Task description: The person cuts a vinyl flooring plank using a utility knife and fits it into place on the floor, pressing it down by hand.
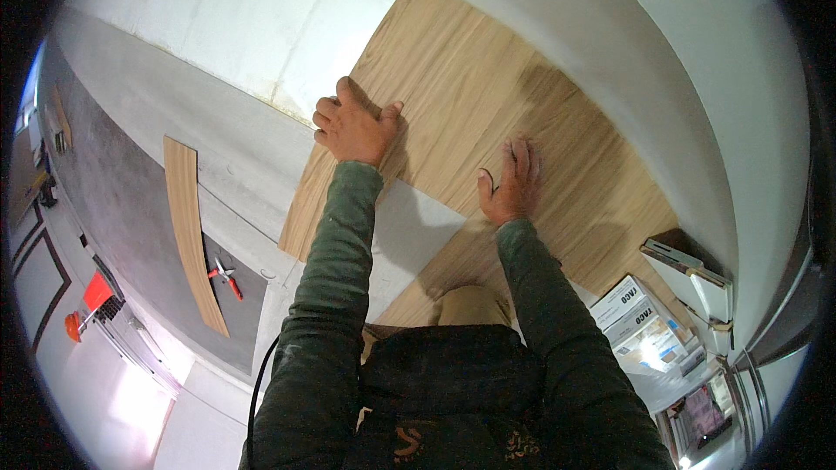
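My left hand (357, 126) sat at the outer edge of the leftmost wood-look plank (312, 200), fingers curled over that edge and thumb spread away from them on the top face. I took this hold to be for feeling and steadying the edge, though whether my fingertips pinched it from beneath I cannot tell. The plank lay on the floor in front of me, a little to my left, between the pale sheet (279, 26) beyond it and the bare pale patch (418, 222) near my knee (470, 305). My right hand (514, 187) rested palm down on the joined planks (461, 61), its fingers loosely fanned, thumb apart, pinching nothing; lying flat like that, it seemed suited to bearing some of my lean and keeping the boards from shifting. My knee was close behind, at the planks' near side, which probably let me reach with both arms. Off to my left, a loose strip (185, 218) lay on the grey floor with red-handled cutters (228, 281) just beside it, perhaps kept there to be within reach yet clear of my hands. White boxes (623, 318) stood to my right, out of the way.
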{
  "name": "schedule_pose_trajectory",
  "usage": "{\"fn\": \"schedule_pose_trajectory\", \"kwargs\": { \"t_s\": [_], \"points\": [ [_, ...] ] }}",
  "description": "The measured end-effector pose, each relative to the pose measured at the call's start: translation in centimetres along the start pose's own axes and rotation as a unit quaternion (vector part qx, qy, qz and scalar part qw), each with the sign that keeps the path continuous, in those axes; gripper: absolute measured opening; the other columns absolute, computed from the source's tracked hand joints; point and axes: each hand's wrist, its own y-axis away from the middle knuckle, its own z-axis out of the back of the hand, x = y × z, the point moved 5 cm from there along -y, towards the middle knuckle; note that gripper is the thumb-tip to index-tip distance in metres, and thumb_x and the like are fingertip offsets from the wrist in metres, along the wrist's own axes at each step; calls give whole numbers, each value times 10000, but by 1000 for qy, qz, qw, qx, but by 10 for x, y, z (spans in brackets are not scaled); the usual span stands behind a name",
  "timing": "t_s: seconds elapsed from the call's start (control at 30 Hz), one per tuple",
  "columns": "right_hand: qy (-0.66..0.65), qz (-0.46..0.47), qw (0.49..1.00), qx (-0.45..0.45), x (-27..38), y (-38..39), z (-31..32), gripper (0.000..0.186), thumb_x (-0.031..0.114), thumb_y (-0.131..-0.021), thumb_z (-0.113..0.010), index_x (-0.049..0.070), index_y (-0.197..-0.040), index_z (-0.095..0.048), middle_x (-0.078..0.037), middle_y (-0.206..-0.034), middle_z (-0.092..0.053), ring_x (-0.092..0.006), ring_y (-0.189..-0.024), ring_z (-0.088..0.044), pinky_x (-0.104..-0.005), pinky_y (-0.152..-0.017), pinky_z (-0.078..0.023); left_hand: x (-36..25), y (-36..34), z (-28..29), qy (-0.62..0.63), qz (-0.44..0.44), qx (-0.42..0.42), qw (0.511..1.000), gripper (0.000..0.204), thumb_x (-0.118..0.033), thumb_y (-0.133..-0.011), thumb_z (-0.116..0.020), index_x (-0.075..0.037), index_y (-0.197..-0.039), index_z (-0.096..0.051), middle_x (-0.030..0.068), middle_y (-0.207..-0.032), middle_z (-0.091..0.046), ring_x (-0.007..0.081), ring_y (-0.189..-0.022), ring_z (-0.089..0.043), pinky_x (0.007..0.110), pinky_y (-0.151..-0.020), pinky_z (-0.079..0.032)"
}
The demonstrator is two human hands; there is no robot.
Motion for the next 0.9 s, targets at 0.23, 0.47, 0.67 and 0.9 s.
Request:
{"fn": "schedule_pose_trajectory", "kwargs": {
  "t_s": [0.23,0.47,0.67,0.9],
  "points": [
    [-7,15,1000,-17,-1,-1,1,718,308,-833,-651,16,-1417,-352,-176,-1487,-294,-432,-1377,-259,-607,-1113,-222,0,1,-4,30,8,-40,999,876,-493,-705,-764,-102,-1381,-366,179,-1173,-386,345,-1133,-346,520,-963,-270],
    [-20,2,1000,-18,1,-2,5,691,343,-838,-647,-7,-1383,-402,-225,-1468,-356,-478,-1362,-296,-622,-1114,-215,7,5,-11,45,3,-57,997,900,-578,-718,-724,-116,-1405,-373,187,-1204,-372,359,-1163,-328,542,-1009,-230],
    [5,7,1000,-2,0,2,0,754,317,-858,-637,60,-1465,-272,-192,-1506,-266,-449,-1395,-223,-597,-1117,-220,12,6,-24,38,-17,-87,995,934,-662,-740,-651,-123,-1444,-358,221,-1286,-337,390,-1201,-306,576,-1046,-180],
    [11,10,1000,-12,2,3,0,719,311,-861,-630,49,-1450,-312,-185,-1497,-288,-441,-1388,-234,-592,-1111,-237,10,13,-19,40,-63,-123,990,934,-662,-748,-627,-115,-1458,-362,229,-1311,-342,397,-1204,-313,576,-1049,-177]
  ]
}}
